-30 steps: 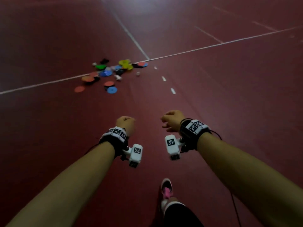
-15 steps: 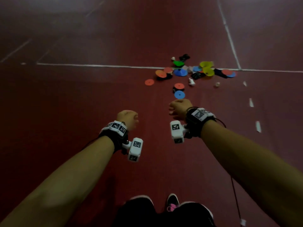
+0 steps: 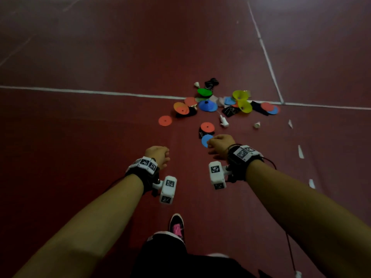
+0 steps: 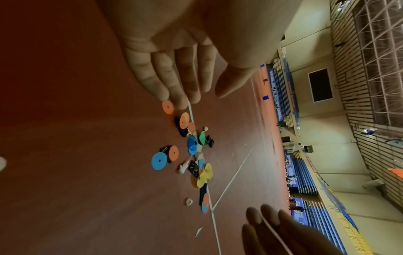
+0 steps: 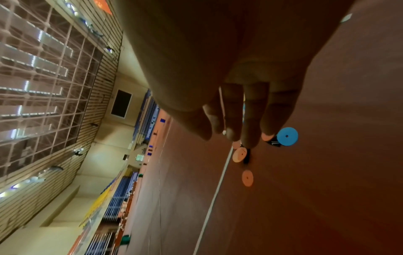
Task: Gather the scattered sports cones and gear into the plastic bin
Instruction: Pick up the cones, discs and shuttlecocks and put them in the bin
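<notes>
A pile of gear lies on the red court ahead: a blue cone, a green cone, yellow cones, an orange cone, flat orange discs, a blue disc, black items and shuttlecocks. My left hand hangs in the air short of the pile, fingers relaxed and empty. My right hand is level with the blue disc, loosely curled and holding nothing. No bin is in view.
White court lines cross behind the pile, and short white dashes run along the right. My shoe is on the floor below my hands. Blue bleachers stand far off at the hall's edge.
The view has swung and the pile has come nearer, from the upper left to just ahead of my right hand. Both hands stay empty in front of me.
</notes>
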Demonstrator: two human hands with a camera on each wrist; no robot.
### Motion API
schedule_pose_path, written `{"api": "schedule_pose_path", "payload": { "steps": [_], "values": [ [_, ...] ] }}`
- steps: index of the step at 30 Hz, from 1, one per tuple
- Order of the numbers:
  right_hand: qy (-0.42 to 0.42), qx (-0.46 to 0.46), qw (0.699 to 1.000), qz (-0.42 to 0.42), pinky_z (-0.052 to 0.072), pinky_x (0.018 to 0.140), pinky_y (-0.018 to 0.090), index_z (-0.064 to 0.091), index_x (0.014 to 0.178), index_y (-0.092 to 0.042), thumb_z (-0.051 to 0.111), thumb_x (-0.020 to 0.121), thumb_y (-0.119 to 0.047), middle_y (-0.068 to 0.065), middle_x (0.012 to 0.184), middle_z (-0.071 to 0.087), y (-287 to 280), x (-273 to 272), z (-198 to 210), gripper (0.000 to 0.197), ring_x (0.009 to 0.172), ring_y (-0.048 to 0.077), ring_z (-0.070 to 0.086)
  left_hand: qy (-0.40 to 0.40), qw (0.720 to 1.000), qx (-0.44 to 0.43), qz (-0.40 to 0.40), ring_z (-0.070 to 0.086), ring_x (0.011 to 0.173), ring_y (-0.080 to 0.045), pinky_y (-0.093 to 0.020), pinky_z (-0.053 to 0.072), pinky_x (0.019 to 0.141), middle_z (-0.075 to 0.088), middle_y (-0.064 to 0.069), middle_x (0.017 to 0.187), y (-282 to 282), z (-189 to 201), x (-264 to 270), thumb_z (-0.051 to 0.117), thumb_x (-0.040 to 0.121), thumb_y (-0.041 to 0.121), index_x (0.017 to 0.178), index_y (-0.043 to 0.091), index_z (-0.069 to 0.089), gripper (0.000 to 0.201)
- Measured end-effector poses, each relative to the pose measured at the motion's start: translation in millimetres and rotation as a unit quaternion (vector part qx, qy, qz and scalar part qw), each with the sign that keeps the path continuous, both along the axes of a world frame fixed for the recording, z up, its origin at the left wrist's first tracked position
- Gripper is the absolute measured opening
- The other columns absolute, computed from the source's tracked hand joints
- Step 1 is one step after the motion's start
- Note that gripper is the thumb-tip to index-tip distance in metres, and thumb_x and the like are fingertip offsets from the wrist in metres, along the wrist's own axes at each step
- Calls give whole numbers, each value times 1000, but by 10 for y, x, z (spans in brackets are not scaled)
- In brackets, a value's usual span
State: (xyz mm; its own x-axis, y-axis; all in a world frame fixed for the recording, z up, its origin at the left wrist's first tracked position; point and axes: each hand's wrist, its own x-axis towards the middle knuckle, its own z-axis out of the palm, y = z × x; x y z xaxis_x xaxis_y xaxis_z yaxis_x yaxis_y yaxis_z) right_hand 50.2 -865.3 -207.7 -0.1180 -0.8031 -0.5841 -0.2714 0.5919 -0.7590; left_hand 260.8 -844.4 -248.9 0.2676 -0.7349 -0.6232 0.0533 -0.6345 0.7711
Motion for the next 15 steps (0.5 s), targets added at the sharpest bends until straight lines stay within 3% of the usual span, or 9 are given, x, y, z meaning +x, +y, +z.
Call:
{"api": "schedule_pose_path", "payload": {
  "steps": [4, 6, 9, 13, 15],
  "values": [
    [-9, -5, 999, -36, 46, 54, 29, 61, 79, -8, 55, 96, -11, 8, 78, 60, -1035, -80, 174, 18, 63, 18, 60, 21, 1000, -10, 4, 62, 70, -15, -27, 45, 58, 63, -1, 79, -1438, 293, -90, 54, 91, 14, 80, 15, 60, 13],
    [-5, -6, 999, -48, 45, 51, 28, 64, 92, -3, 55, 94, -10, 11, 82, 60, -1551, -150, 189, 12, 62, 18, 59, 36, 999, -14, -23, 62, 72, -16, -28, 46, 60, 64, -1, 82, -2071, 390, -210, 53, 92, 14, 81, 15, 60, 13],
    [6, 3, 998, -70, 46, 51, 28, 63, 107, -1, 55, 94, -10, 14, 91, 62, -2216, -294, 40, 18, 64, 19, 61, 43, 998, -8, -36, 64, 73, -17, -28, 46, 59, 66, -2, 85, -2762, 331, -335, 56, 91, 15, 85, 14, 63, 9],
    [19, 17, 997, -72, 53, 56, 33, 65, 100, -1, 56, 92, -10, 17, 92, 65, -3281, -454, -328, 15, 70, 26, 65, 30, 999, 9, -36, 65, 75, -17, -28, 47, 59, 68, -4, 88, -3736, 29, -372, 56, 90, 15, 89, 14, 64, 8],
    [-8, 33, 997, -73, 49, 48, 30, 62, 86, -3, 54, 93, -8, 18, 83, 61, -3839, -475, -447, 11, 63, 27, 61, 12, 999, 25, -27, 64, 74, -16, -27, 47, 59, 67, -4, 89, -4197, -37, -331, 55, 90, 15, 89, 14, 64, 8]
  ]
}}
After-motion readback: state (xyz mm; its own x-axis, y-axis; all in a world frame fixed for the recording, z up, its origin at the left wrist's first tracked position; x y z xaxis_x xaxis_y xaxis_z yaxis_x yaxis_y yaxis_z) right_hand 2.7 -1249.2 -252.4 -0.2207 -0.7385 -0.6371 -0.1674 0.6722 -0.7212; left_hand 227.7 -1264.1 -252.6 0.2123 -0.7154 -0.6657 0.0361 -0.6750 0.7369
